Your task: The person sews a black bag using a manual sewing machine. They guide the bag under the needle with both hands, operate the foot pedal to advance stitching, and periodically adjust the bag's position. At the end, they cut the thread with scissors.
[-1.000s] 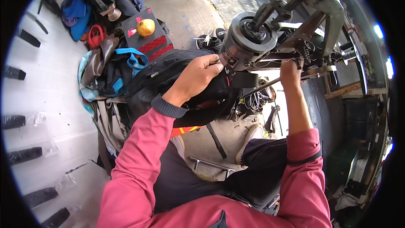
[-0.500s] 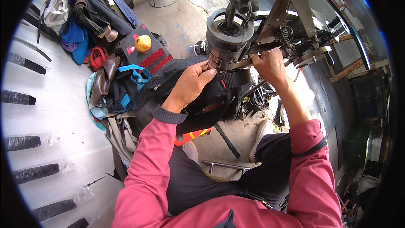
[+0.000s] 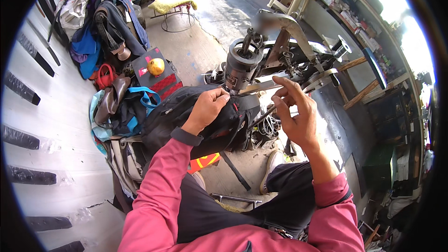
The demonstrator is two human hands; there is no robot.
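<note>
A black backpack (image 3: 163, 123) lies bunched at the foot of a worn metal sewing machine (image 3: 241, 67) with a cylindrical head. My left hand (image 3: 204, 112) rests over the bag, thumb and forefinger pinched together close below the machine's head. What sits in that pinch is too small to make out. To the right, my right hand (image 3: 300, 119) is raised beside the machine's arm, fingers apart and curved, with nothing visible in them. A wide black webbing strap (image 3: 247, 102) of the backpack lies between my two hands.
At left, a yellow round fruit (image 3: 156, 66) sits on a dark box, near piled clothes (image 3: 100, 28) and bags. A stool (image 3: 175, 7) with a yellow cover stands farther off. Crowded shelves (image 3: 359, 23) line the right. A metal bar (image 3: 235, 199) lies between my legs.
My right hand has come away from the machine's underside, moved back toward me and opened. My left hand keeps its pinch near the needle area. The view has shifted, showing more of the far room.
</note>
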